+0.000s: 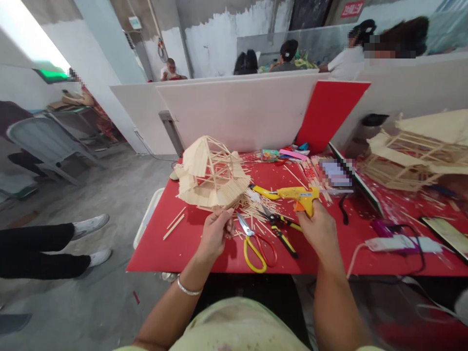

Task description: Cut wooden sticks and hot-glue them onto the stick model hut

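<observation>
While the right hand [319, 225] is gripping a glue gun [302, 194], the left hand [215, 230], its fingers' hold unclear, is sitting beside a stick model [215, 195], likely light, brittle, best held underneath.

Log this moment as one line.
Left hand: pinched near stick model, contact unclear | Right hand: gripping yellow glue gun, pointed toward stick model | Red table: scissors, loose sticks

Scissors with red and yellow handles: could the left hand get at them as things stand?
Probably yes: the scissors lie close beside the left hand, nothing visibly covering their handles, though that hand is at the stick model's lower edge.
</observation>
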`<state>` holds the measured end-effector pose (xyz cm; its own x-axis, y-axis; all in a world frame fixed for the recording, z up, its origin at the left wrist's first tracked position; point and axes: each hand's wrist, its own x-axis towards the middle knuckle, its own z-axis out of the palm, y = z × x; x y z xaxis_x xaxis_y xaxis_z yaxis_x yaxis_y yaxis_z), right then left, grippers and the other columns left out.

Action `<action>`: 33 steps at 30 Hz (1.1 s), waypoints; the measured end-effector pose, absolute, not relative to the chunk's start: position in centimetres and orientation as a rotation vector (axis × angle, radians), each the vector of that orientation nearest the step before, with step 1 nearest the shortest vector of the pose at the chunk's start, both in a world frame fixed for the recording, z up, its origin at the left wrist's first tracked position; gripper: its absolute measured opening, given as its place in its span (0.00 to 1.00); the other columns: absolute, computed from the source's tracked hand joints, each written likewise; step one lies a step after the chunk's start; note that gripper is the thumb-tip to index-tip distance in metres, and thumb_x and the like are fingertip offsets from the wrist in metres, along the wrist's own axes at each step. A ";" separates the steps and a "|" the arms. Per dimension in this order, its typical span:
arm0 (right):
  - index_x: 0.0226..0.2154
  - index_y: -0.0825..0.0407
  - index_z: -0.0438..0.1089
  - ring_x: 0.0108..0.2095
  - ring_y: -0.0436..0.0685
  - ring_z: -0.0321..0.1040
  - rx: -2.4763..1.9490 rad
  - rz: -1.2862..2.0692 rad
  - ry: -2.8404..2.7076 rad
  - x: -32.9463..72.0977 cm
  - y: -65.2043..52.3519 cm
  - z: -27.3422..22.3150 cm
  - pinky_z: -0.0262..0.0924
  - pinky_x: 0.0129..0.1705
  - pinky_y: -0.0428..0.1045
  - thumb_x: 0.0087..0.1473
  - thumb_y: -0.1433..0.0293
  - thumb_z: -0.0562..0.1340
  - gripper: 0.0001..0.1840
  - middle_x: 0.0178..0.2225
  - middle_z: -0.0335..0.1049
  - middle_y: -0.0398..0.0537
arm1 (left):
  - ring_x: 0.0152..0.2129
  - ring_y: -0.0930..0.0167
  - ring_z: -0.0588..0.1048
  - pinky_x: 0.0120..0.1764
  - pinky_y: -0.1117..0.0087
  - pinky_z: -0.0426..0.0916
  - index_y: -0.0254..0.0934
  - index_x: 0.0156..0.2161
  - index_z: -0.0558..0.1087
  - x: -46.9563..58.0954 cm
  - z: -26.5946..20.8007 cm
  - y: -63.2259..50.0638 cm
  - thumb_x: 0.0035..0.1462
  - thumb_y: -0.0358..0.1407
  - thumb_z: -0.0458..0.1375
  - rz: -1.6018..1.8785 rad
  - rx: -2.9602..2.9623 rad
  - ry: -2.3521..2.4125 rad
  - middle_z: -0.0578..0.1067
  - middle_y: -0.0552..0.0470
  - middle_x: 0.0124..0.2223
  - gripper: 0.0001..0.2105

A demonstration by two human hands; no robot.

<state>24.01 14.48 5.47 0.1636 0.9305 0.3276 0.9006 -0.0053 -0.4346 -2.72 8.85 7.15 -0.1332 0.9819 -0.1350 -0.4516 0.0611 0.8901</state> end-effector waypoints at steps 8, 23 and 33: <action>0.52 0.55 0.66 0.36 0.61 0.72 -2.256 0.203 -1.846 32.0 13.0 -0.9 0.55 0.33 0.50 0.63 0.61 0.52 0.21 0.40 0.76 0.59 | 0.14 0.78 0.67 0.18 0.77 0.55 0.34 0.20 0.69 4.5 1.9 9.9 0.50 0.42 0.66 1.175 0.734 1.187 0.70 0.54 0.18 0.16; 0.51 0.62 0.72 0.43 0.71 0.70 -2.044 -0.233 -1.679 35.5 13.4 -4.5 0.61 0.39 0.58 0.58 0.63 0.54 0.26 0.40 0.73 0.68 | 0.13 0.78 0.62 0.18 0.74 0.52 0.35 0.17 0.66 8.9 1.2 9.1 0.50 0.46 0.65 1.153 0.907 1.278 0.66 0.55 0.16 0.20; 0.46 0.48 0.76 0.40 0.58 0.74 -1.692 0.354 -1.924 28.5 11.0 -2.5 0.61 0.41 0.49 0.64 0.60 0.53 0.19 0.44 0.78 0.50 | 0.20 0.75 0.67 0.26 0.73 0.60 0.34 0.20 0.70 6.9 -1.5 8.0 0.53 0.47 0.64 1.030 1.313 1.387 0.71 0.53 0.21 0.19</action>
